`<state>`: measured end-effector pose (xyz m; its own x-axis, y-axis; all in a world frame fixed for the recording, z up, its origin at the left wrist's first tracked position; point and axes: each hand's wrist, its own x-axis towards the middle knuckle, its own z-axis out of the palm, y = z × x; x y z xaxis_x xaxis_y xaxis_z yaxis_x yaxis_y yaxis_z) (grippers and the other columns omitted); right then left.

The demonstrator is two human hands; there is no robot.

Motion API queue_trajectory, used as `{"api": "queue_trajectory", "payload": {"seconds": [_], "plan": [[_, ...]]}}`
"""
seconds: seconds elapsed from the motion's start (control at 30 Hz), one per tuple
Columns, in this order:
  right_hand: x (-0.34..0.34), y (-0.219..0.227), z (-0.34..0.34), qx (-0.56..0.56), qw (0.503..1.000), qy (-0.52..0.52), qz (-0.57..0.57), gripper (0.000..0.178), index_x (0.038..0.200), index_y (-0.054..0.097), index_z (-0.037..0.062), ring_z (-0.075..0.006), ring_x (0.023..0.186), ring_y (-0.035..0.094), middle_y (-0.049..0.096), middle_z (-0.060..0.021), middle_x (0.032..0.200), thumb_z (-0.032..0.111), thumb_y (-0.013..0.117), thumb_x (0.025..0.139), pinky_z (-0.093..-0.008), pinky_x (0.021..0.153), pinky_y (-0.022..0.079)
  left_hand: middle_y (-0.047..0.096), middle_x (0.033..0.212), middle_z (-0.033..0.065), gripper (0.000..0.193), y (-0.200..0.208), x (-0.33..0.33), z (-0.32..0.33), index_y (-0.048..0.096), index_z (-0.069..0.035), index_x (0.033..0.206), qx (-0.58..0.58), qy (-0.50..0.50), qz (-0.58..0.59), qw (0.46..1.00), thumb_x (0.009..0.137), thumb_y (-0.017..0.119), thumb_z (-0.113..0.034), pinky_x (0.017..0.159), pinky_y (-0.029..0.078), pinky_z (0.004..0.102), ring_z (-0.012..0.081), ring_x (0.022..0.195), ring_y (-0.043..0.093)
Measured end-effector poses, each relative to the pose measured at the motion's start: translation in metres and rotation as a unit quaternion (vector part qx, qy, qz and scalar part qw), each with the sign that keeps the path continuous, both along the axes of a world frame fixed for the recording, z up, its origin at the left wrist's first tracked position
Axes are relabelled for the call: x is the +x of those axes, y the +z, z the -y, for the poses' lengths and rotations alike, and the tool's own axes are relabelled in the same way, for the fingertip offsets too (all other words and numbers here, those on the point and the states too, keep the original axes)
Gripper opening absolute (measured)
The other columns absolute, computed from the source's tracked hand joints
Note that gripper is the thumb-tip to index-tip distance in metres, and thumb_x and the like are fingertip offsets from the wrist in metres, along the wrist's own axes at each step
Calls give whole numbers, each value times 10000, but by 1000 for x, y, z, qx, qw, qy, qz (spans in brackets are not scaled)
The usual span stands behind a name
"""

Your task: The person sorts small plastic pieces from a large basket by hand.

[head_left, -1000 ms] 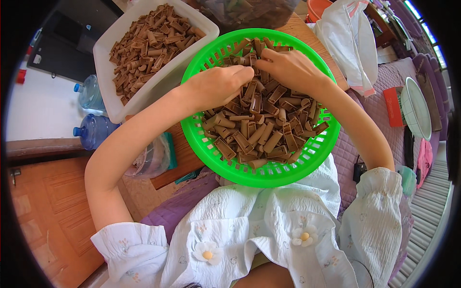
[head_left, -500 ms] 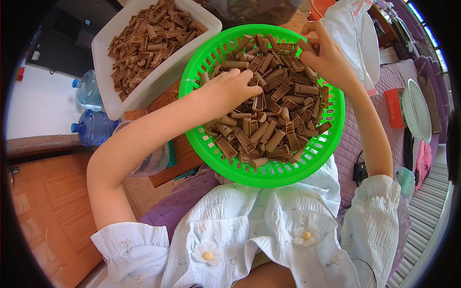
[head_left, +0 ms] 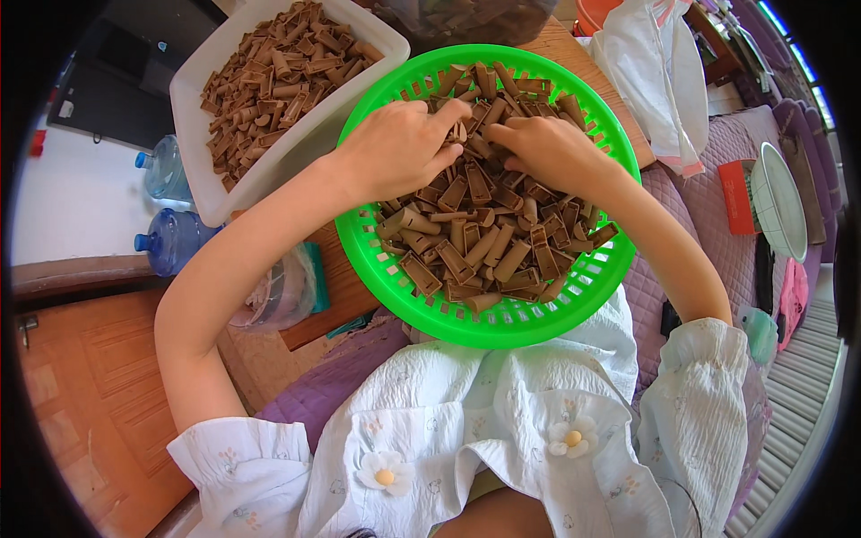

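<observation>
Brown pieces (head_left: 475, 238) heaped in green basket (head_left: 502, 314), centre of frame, on lap. Change since half a second ago: right hand (head_left: 547, 152) back from basket's upper right rim to the heap's top, now close beside left hand (head_left: 399, 148); sorting judged ongoing. Left hand half curled, fingers pressed into pieces, grasp not discernible. Right hand loosely cupped over pieces, fingertips buried; cannot tell if holding one. White tub (head_left: 197, 193) of similar pieces upper left.
</observation>
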<state>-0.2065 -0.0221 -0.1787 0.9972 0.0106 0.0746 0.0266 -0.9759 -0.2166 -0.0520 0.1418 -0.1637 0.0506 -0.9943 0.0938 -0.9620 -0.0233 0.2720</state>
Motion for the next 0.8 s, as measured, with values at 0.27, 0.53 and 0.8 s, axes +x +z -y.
{"api": "queue_trajectory", "payload": {"seconds": [0.27, 0.53, 0.8], "plan": [[0, 17, 10, 74, 995, -52, 30, 292, 1029, 598, 70, -359, 705, 617, 625, -189, 737, 80, 567, 739, -430, 632, 499, 552, 879, 96, 210, -10, -1, 1, 494, -88, 1042, -67, -90, -133, 985, 841, 555, -95, 719, 466, 427, 316, 786, 592], [-25, 33, 34, 791, 579, -193, 36, 285, 1171, 494, 31, -187, 839, 639, 591, -103, 961, 105, 451, 898, -268, 672, 569, 545, 927, 76, 238, -19, -15, 1, 550, -122, 1015, 46, -120, -39, 991, 786, 615, -125, 660, 493, 408, 295, 769, 609], [-26, 27, 33, 877, 433, -205, 41, 236, 1123, 531, 51, -143, 780, 604, 585, -82, 936, 154, 493, 915, -255, 627, 560, 570, 911, 72, 307, -26, -20, 11, 569, -167, 1088, 98, -152, 15, 983, 787, 609, -123, 684, 501, 420, 302, 783, 617]]}}
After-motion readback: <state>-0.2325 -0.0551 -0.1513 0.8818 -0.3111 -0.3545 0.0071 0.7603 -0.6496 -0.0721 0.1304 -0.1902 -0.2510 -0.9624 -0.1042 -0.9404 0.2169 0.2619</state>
